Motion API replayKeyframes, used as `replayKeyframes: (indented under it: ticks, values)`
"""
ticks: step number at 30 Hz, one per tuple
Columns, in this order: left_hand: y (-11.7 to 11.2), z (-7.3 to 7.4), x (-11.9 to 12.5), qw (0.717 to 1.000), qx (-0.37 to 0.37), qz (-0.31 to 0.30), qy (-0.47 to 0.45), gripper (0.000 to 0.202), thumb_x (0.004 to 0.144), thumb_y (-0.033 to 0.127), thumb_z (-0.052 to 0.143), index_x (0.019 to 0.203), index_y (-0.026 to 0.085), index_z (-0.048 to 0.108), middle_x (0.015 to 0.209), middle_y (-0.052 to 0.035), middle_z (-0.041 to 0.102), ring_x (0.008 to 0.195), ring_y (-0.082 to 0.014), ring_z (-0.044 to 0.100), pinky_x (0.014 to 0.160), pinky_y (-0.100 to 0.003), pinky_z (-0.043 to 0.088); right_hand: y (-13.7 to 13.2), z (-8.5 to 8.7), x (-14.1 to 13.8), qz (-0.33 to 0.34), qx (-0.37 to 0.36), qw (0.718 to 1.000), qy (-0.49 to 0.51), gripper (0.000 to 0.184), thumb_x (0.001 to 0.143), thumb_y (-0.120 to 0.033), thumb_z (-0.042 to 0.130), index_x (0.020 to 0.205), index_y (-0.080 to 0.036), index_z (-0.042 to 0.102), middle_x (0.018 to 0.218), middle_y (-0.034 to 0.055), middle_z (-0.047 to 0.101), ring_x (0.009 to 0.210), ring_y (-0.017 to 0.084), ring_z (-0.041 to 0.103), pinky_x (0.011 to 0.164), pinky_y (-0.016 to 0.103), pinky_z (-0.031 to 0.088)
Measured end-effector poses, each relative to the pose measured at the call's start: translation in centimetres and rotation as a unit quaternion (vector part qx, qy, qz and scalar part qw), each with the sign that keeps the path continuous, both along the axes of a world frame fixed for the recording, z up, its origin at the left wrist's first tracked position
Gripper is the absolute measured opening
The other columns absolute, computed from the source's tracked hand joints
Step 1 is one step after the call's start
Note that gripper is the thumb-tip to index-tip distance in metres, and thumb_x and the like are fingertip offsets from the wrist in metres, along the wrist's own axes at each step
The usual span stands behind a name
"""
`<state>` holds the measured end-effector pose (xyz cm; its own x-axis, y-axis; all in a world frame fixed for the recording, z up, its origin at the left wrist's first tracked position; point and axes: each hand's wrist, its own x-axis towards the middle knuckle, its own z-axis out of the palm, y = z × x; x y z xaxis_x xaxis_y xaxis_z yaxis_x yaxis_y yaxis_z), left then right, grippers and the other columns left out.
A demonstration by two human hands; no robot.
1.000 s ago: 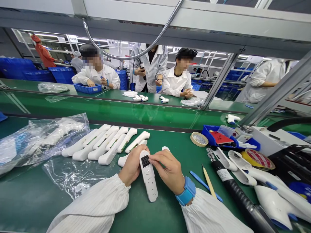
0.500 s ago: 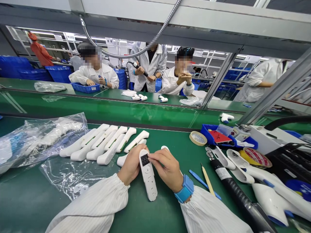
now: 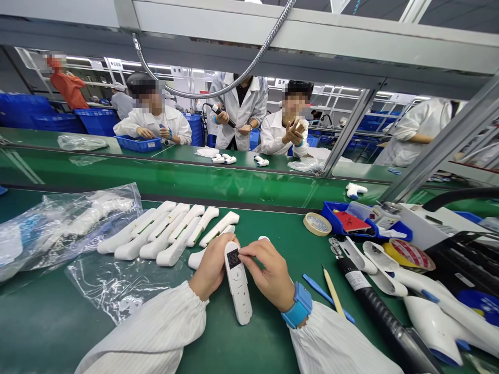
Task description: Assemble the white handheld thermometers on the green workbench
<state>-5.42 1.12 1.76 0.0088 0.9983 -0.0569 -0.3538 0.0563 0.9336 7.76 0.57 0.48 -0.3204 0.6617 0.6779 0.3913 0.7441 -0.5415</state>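
My left hand [image 3: 212,266] is closed around the upper end of a white thermometer housing [image 3: 240,298], long and narrow, with a black display and small openings. It tilts with its lower end toward me. At the right edge of the display, my right hand [image 3: 271,270] has thumb and forefinger pinched together; whatever is between them is hidden or too small to make out. A blue band circles my right wrist. Behind my left hand lies another white part [image 3: 195,258], partly covered. Several white handle-shaped housings [image 3: 171,249] lie in a row at left.
Plastic bags [image 3: 74,223] lie at left. To the right are a tape roll [image 3: 317,224], a blue bin [image 3: 331,210], a blue pry tool [image 3: 315,286], a yellow stick [image 3: 331,288] and a black-handled tool [image 3: 374,306]. Co-workers sit beyond the green divider [image 3: 163,179].
Both hands stay almost in place on the housing, and the view shifts slightly. Across the bench, a co-worker's hands have changed position.
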Motion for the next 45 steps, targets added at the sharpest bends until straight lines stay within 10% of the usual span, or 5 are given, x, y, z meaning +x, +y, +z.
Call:
replayKeyframes:
  ticks: [19, 32, 45]
  values:
    - [-0.23, 0.27, 0.26, 0.999, 0.000, 0.005, 0.043, 0.028, 0.076, 0.027, 0.044, 0.049, 0.018, 0.041, 0.049, 0.0040, 0.036, 0.049, -0.0098, 0.031, 0.046, -0.022, 0.029, -0.39, 0.22, -0.15, -0.011, -0.078, 0.995, 0.063, 0.015, 0.088, -0.017, 0.041, 0.076, -0.020, 0.050, 0.073, 0.0023, 0.052, 0.068, 0.014, 0.050, 0.060, 0.028, 0.043]
    - [-0.36, 0.08, 0.13, 0.998, 0.018, 0.016, 0.050, 0.028, 0.077, 0.026, 0.042, 0.050, 0.019, 0.039, 0.051, 0.0040, 0.036, 0.051, -0.0104, 0.030, 0.047, -0.022, 0.028, -0.34, -0.42, -0.06, -0.017, 0.070, 0.997, 0.012, 0.015, 0.081, -0.009, 0.054, 0.089, -0.019, 0.061, 0.074, 0.0048, 0.061, 0.071, 0.017, 0.052, 0.064, 0.032, 0.045]
    - [-0.43, 0.18, 0.32, 0.996, 0.040, 0.010, 0.083, 0.030, 0.078, 0.024, 0.041, 0.049, 0.018, 0.040, 0.050, 0.0040, 0.038, 0.050, -0.0102, 0.033, 0.048, -0.022, 0.029, -0.86, 0.16, -0.31, 0.015, -0.108, 0.994, 0.025, 0.013, 0.089, -0.016, 0.036, 0.078, -0.020, 0.043, 0.077, 0.0033, 0.049, 0.073, 0.016, 0.047, 0.063, 0.030, 0.040]
